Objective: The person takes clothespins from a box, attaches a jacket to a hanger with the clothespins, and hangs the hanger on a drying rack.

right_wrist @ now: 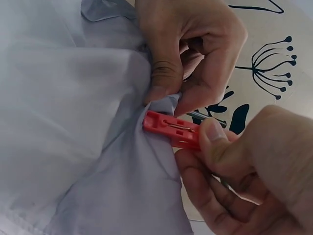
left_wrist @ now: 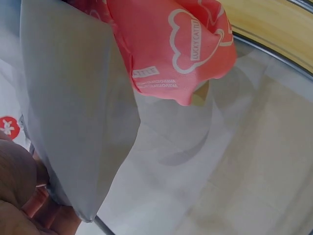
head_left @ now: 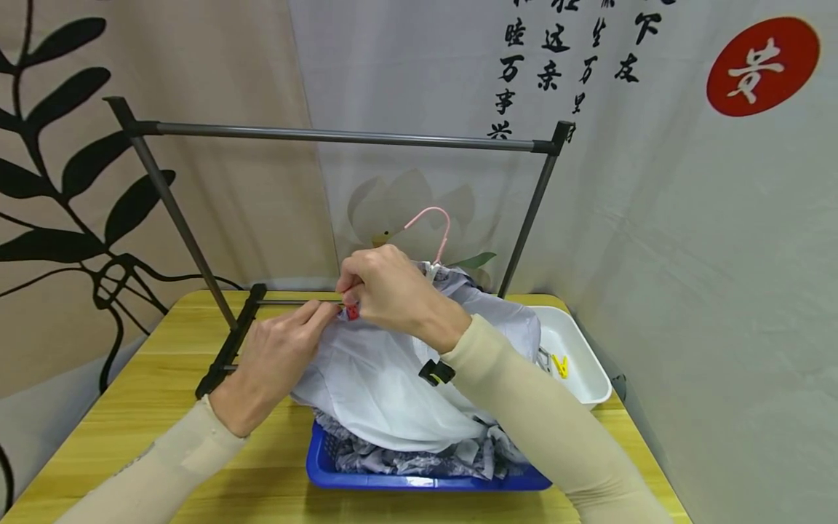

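Observation:
A light grey garment (head_left: 386,393) hangs from a pink hanger (head_left: 437,211) in front of the rack. My left hand (head_left: 278,356) pinches the garment's upper left edge; in the right wrist view its thumb and fingers press the cloth (right_wrist: 164,104) together. Right beside it, my right hand (head_left: 399,295) holds a red clothespin (right_wrist: 171,128) by its handle end, between thumb and fingers. The clothespin's other end lies at the cloth edge. In the left wrist view, the garment (left_wrist: 83,112) droops from the left hand (left_wrist: 29,196).
A dark metal rack (head_left: 340,136) stands on the wooden table (head_left: 157,407). Crumpled patterned clothes fill a blue basket (head_left: 425,482) below the garment. A white tray (head_left: 589,364) on the right holds a yellow clothespin (head_left: 559,365). Pink printed material (left_wrist: 171,49) shows in the left wrist view.

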Demonstrator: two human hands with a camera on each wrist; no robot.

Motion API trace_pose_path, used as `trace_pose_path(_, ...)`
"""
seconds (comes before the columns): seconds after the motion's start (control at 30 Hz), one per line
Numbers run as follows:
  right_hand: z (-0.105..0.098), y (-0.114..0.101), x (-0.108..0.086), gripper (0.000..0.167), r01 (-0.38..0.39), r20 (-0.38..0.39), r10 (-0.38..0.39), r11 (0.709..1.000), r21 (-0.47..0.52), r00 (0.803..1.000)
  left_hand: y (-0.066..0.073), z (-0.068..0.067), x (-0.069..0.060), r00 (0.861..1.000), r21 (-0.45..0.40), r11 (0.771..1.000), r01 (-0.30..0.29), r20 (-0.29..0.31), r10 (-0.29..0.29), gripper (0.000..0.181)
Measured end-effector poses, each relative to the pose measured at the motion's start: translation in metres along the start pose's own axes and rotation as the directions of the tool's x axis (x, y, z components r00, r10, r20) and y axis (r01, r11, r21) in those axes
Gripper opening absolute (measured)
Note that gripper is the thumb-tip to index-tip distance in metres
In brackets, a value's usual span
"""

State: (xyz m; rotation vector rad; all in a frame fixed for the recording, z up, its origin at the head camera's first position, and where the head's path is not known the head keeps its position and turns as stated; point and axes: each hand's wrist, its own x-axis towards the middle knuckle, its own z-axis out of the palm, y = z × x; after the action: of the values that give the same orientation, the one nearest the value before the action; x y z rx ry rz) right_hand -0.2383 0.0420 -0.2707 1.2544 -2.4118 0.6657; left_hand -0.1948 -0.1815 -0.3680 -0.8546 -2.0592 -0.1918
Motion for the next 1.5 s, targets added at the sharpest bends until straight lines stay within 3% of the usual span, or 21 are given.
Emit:
trace_pose_path(0.1,0.000,-0.002,0.001,0.007,-0.037,0.045,0.038,0.999,-0.014,0.998,0.000,0.000,0.000,1.000,-0.006,1.000,0.005,0.001,-0.005,0.047)
trace_pose_path(0.23,0.000,-0.004,-0.001,0.014,-0.071,0.095,0.073,0.997,-0.023,0.993,0.000,0.001,-0.001,1.000,-0.024,0.999,0.021,-0.001,-0.021,0.050)
trace_pose_path(0.43,0.001,-0.003,-0.005,0.023,-0.059,0.092,0.061,0.998,-0.027,0.994,0.000,0.002,0.000,0.999,-0.026,0.999,0.041,-0.011,-0.042,0.048)
trace_pose_path(0.63,0.003,-0.002,-0.011,0.029,-0.048,0.038,0.049,0.999,-0.015,0.998,0.002,0.001,-0.002,0.996,-0.052,0.995,0.088,-0.007,-0.088,0.053)
trace_pose_path(1.0,0.003,0.002,-0.024,0.022,-0.011,-0.110,0.012,1.000,0.012,0.994,0.005,0.002,0.003,0.981,-0.082,0.979,0.188,0.054,-0.185,0.037)
trace_pose_path(1.27,-0.002,0.008,-0.040,0.018,-0.014,-0.166,0.019,0.999,0.034,0.986,0.007,0.002,0.007,0.950,-0.153,0.941,0.303,0.126,-0.286,0.032)
trace_pose_path(1.5,-0.007,0.020,-0.056,0.011,0.015,-0.242,0.000,0.998,0.061,0.970,0.008,0.004,0.009,0.939,-0.229,0.912,0.341,0.126,-0.319,0.031)
